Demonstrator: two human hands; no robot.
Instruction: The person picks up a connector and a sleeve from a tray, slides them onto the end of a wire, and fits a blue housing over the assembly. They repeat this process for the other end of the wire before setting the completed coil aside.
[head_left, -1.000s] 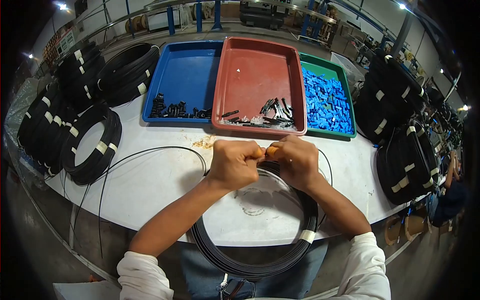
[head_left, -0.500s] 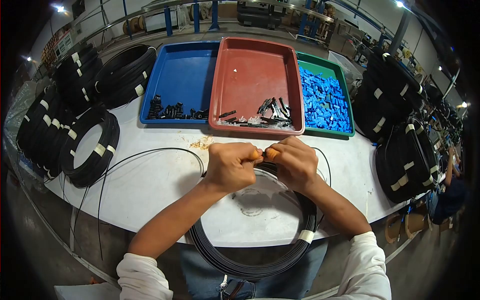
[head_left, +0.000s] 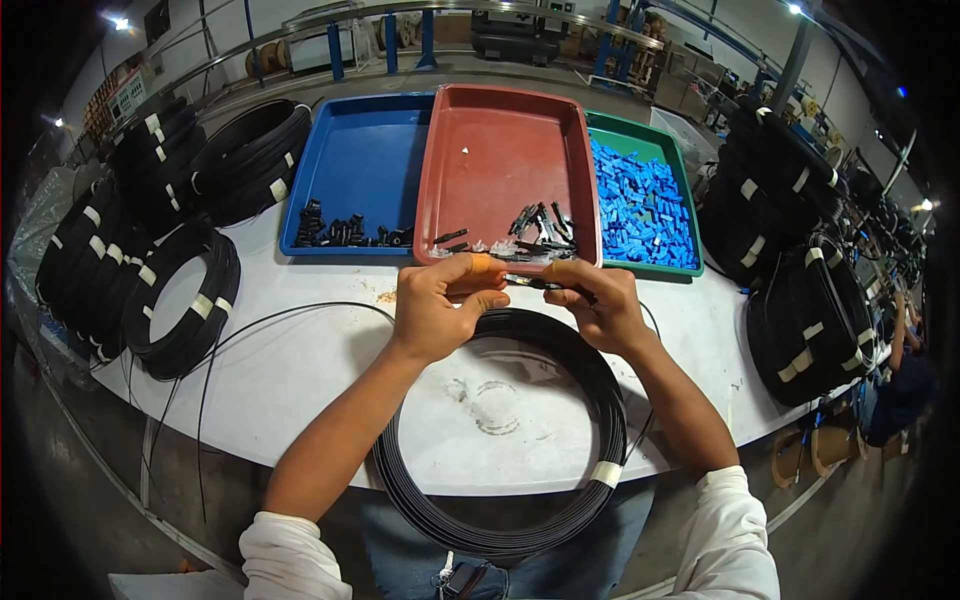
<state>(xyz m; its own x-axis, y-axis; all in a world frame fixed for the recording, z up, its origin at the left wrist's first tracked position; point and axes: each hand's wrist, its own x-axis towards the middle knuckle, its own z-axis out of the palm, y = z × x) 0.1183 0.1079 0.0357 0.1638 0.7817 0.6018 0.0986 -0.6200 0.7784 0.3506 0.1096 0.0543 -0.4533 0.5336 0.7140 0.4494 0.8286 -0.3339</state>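
A small black cable connector (head_left: 532,283) with a light, shiny end spans the gap between my hands, above the far side of a black cable coil (head_left: 385,455). My right hand (head_left: 606,308) pinches its dark end between thumb and fingers. At the lighter end are the curled fingers of my left hand (head_left: 435,308), the thumb a little lower; orange tape wraps a finger. White tape (head_left: 606,473) binds the coil, which lies on the white table (head_left: 290,400) and overhangs its front edge. A loose cable (head_left: 285,308) arcs left from behind my left wrist.
Beyond my hands stand a blue tray (head_left: 365,150) with black parts, a red tray (head_left: 505,160) with black connectors and clear bits, and a green tray (head_left: 688,262) full of blue pieces. Taped cable coils (head_left: 185,335) crowd the left; more coils (head_left: 800,325) stack at right.
My hands have tilted and drawn slightly apart, so the connector between them now shows. The left fingers have loosened from their tight fist-like grip. The view has shifted slightly.
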